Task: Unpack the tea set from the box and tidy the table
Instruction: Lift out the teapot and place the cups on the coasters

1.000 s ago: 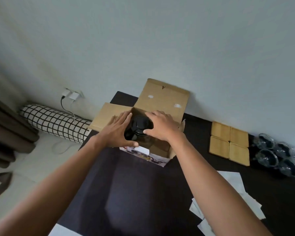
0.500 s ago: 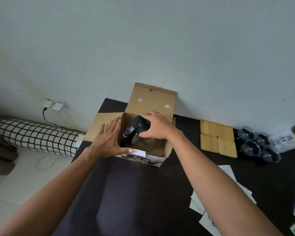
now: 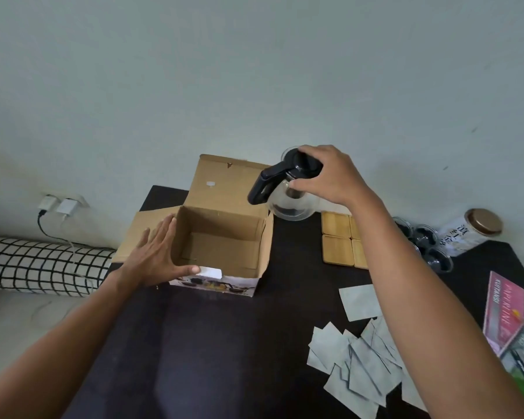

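Holding the teapot [image 3: 288, 195] by its lid, right hand [image 3: 330, 176] fingers curled round it, up right of the empty box [image 3: 221, 237]; left hand [image 3: 158, 255] flat, fingers spread on the box's near-left corner, coasters [image 3: 336, 237] just below the pot

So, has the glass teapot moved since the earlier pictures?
Yes. The teapot was down inside the cardboard box; now the right hand holds it up and to the right of the box, near the wooden coasters.

Right hand [image 3: 330, 173] grips the glass teapot [image 3: 288, 189] above the table [image 3: 224, 343]; left hand [image 3: 161, 255] rests flat on the open box [image 3: 224, 237].
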